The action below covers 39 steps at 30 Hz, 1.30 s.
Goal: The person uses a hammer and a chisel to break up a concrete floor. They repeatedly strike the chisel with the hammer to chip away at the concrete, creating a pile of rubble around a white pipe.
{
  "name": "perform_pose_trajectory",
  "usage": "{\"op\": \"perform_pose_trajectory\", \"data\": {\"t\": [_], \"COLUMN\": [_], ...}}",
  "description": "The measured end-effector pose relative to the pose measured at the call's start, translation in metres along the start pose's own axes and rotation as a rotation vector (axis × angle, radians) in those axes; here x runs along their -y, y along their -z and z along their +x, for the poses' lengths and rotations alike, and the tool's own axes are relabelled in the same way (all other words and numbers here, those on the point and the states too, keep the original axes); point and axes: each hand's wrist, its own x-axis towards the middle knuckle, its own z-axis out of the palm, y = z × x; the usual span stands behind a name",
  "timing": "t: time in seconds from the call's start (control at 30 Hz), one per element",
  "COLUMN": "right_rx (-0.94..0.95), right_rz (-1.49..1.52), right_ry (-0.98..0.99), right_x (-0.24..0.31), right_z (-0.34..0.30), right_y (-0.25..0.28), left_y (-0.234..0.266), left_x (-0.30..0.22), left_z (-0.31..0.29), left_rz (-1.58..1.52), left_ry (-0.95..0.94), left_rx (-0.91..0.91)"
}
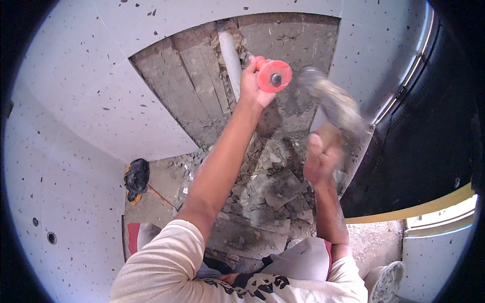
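My left hand [250, 88], its arm stretched forward, is wrapped around a chisel [276, 79] with a round red hand guard. The chisel's dark striking end faces back toward me, while its tip is hidden behind the guard and hand. To the right, my right hand [323, 159] grips a hammer [341, 103], raised and smeared by motion. Hammer and chisel are apart. Beyond them is a rough grey patch of bare wall [298, 43]. A pale pipe [231, 60] runs up this patch, just left of my left hand.
Broken rubble [262, 194] and flat slabs lie below the bare patch and in front of my legs. White speckled tiles [101, 101] surround it. A black bag [136, 177] sits at left, a large black panel [424, 146] stands at right, and a dusty bucket [385, 283] at lower right.
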Motion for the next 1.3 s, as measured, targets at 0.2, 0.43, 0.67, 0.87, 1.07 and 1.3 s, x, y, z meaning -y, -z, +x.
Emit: {"op": "perform_pose_trajectory", "data": {"t": [0.2,0.43,0.67,0.87,1.07,1.3], "right_rx": [0.146,0.129,0.139,0.061,0.014,-0.024], "right_rz": [0.247,-0.04,0.061,0.194,0.208,0.373], "right_ry": [-0.169,-0.304,-0.393,-0.398,-0.253,-0.128], "right_x": [-0.071,-0.005,-0.018,-0.01,0.003,0.004], "right_z": [-0.032,0.008,-0.003,-0.008,-0.006,-0.017], "right_y": [-0.02,-0.004,0.015,0.02,0.02,0.002], "left_y": [-0.003,0.022,-0.009,0.011,0.002,-0.002], "left_x": [0.008,0.018,0.059,0.033,0.004,-0.011], "left_z": [0.011,0.046,0.042,0.009,0.008,0.008], "left_rz": [-0.032,0.097,0.455,0.316,0.145,0.059], "left_ry": [-0.018,-0.228,-0.27,-0.151,-0.031,0.003], "left_rx": [0.005,-0.02,-0.417,-0.119,-0.069,0.011]}}
